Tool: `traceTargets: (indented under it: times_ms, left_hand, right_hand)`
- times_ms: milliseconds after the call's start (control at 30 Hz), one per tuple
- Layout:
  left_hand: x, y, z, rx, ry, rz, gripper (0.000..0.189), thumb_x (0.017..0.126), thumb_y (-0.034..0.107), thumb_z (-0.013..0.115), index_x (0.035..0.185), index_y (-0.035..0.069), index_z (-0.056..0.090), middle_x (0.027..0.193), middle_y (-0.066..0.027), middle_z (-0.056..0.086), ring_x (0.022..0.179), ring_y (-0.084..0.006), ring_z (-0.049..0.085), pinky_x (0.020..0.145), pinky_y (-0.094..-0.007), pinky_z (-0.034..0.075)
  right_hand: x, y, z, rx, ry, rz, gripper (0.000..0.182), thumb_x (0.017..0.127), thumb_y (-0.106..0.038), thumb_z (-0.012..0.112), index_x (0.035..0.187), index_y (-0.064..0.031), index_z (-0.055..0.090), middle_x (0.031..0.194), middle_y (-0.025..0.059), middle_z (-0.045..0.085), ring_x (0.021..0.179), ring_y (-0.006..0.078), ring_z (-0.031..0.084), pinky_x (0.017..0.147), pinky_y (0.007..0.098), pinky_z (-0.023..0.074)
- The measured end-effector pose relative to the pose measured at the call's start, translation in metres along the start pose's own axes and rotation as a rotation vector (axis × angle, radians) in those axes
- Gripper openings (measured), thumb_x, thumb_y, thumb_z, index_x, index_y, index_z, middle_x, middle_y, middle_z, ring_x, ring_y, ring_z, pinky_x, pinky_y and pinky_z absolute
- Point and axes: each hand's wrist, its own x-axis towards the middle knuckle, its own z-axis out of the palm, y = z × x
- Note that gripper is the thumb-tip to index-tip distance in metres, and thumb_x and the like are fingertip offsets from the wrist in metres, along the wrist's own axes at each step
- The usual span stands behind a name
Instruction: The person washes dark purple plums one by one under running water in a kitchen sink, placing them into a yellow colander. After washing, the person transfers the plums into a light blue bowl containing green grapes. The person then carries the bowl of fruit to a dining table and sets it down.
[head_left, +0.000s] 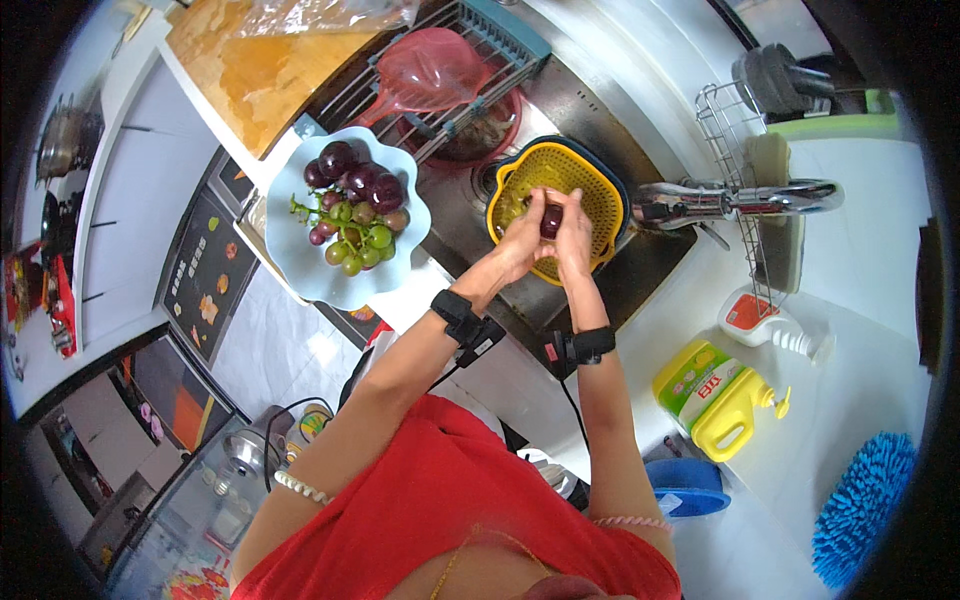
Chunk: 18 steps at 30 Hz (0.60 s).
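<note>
Both my hands are over a yellow plastic colander (607, 202), which sits nested in a dark blue basin (624, 174) in the steel sink. Between them is a round dark purple fruit (551, 220), possibly a plum. My left hand (523, 234) cups it from the left, and my right hand (573, 229) closes around it from the right. Greenish things (511, 199) lie in the colander, partly hidden by my fingers. To the left, a scalloped pale blue plate (300, 259) carries several dark purple fruits (365, 180) and a bunch of green and reddish grapes (364, 236).
A chrome faucet (675, 206) rises right of the colander. Behind the plate, a red strainer (431, 67) rests on a drying rack (510, 37) above a red basin (516, 112). A yellow detergent bottle (709, 397) and a white spray bottle (757, 319) stand on the right counter.
</note>
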Motion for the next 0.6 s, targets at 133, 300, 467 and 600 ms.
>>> traceTargets:
  times_ms: [133,300,467,600]
  left_hand:
    - [0.012,-0.001,-0.031,0.013,0.093,-0.169,0.04,0.089,0.041,0.035,0.099,0.005,0.047,0.084,-0.0074,0.054,0.064,-0.0169,0.054,0.052,-0.0309,0.047]
    - [0.014,0.004,-0.049,-0.053,0.225,-0.196,0.033,0.085,0.036,0.047,0.091,0.003,0.046,0.074,-0.0075,0.05,0.058,-0.0186,0.05,0.046,-0.0294,0.045]
    - [0.033,0.001,-0.049,-0.153,0.2,-0.26,0.035,0.089,0.037,0.035,0.093,0.004,0.043,0.075,-0.0096,0.051,0.062,-0.023,0.052,0.047,-0.03,0.045]
    - [0.042,-0.003,-0.056,-0.325,0.112,-0.171,0.032,0.092,0.033,0.029,0.097,0.007,0.046,0.087,-0.0089,0.054,0.074,-0.0201,0.053,0.062,-0.0348,0.046]
  right_hand:
    - [0.02,0.029,-0.006,-0.57,-0.107,-0.292,0.041,0.091,-0.028,0.03,0.096,0.0038,0.056,0.089,0.0155,0.06,0.086,0.0227,0.057,0.079,0.0286,0.041]
    - [0.079,0.082,-0.055,-0.535,0.211,-0.09,0.033,0.09,-0.023,0.034,0.089,0.0016,0.056,0.081,0.0153,0.057,0.077,0.0264,0.053,0.068,0.0329,0.0431]
    - [0.088,0.098,-0.06,0.415,0.029,0.479,0.032,0.091,-0.025,0.036,0.096,0.0005,0.054,0.09,0.0055,0.058,0.081,0.0154,0.052,0.067,0.0293,0.0457]
    - [0.014,0.012,-0.018,0.054,-0.298,-0.003,0.031,0.089,-0.026,0.039,0.1,-0.0011,0.055,0.099,0.0122,0.057,0.089,0.0207,0.055,0.075,0.0297,0.045]
